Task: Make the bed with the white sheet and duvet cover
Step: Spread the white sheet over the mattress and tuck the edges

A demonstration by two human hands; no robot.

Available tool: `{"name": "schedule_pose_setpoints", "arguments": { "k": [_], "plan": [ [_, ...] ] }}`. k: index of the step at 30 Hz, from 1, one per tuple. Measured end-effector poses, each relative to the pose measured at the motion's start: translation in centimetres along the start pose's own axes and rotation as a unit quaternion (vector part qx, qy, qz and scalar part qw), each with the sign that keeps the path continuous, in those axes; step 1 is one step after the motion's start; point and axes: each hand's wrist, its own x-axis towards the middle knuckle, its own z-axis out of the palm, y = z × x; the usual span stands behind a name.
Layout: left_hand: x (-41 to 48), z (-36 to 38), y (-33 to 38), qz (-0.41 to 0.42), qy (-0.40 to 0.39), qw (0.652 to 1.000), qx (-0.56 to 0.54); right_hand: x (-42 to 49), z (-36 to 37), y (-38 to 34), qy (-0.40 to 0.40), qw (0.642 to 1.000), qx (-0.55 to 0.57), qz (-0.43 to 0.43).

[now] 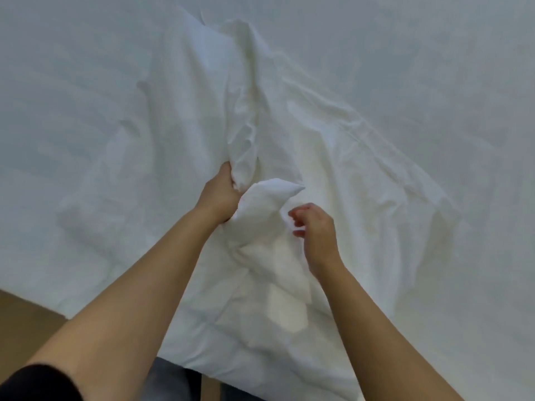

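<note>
left hand (pixel 221 195) grips duvet cover (pixel 246 134) | right hand (pixel 315 230) curled, perhaps pinching

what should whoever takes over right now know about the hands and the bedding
Left hand: grips a bunched fold of the crumpled white fabric duvet cover.
Right hand: fingers curled beside the cover's pointed corner; whether it pinches cloth is unclear.
Flat white sheet: spread over the bed, under the cover.
Done: sheet laid.
Left: cover lies wrinkled and heaped mid-bed; spread and smooth it.
</note>
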Motion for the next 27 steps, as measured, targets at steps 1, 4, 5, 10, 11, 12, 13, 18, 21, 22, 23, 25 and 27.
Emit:
{"name": "schedule_pose_setpoints", "arguments": {
  "k": [1,4,5,10,11,12,13,18,21,22,23,25,27],
  "plan": [
    [-0.4,0.0,-0.4,0.015,0.0,1.0,0.014,0.6,0.0,-0.8,0.021,0.998,0.058,0.023],
    [-1.8,-0.1,-0.9,0.093,0.007,0.993,0.077,2.3,2.1,-3.2,-0.056,0.995,0.062,0.054],
    [-2.3,-0.1,-1.1,0.115,0.006,0.991,0.072,2.7,3.4,-3.8,-0.074,0.995,0.028,0.053],
    [-2.1,-2.3,-2.5,-0.042,-0.096,0.947,-0.304,2.4,5.8,-3.3,-0.096,0.969,-0.225,-0.026],
    [-1.6,-2.9,-2.6,-0.06,-0.094,0.935,-0.335,1.4,6.7,-3.0,-0.124,0.953,-0.271,-0.046],
    [-1.1,-3.1,-2.4,-0.058,-0.083,0.936,-0.338,0.2,7.9,-2.8,-0.154,0.941,-0.295,-0.061],
    [-0.6,-3.1,-2.0,-0.043,-0.063,0.944,-0.321,-0.9,9.0,-2.6,-0.184,0.935,-0.296,-0.068],
    [-0.1,-4.2,-3.0,-0.024,0.064,0.978,-0.196,-2.8,9.8,-3.6,-0.171,0.959,-0.221,-0.035],
    [-2.3,-5.0,-3.5,0.073,0.067,0.993,-0.067,-1.5,7.4,-6.0,0.012,0.989,-0.14,-0.054],
    [-3.5,-5.7,-3.9,0.11,0.07,0.991,-0.019,-1.2,7.8,-7.5,0.034,0.988,-0.139,-0.058],
    [-4.7,-6.5,-4.3,0.141,0.069,0.987,0.022,-1.1,8.7,-9.1,0.027,0.987,-0.147,-0.057],
    [-6.2,-8.6,-5.5,0.178,0.057,0.976,0.113,-0.7,11.5,-11.7,-0.041,0.981,-0.187,-0.016],
    [-7.2,-11.2,-6.8,0.211,0.045,0.956,0.198,-0.3,15.7,-13.8,-0.093,0.964,-0.248,0.021]
  ]
}}
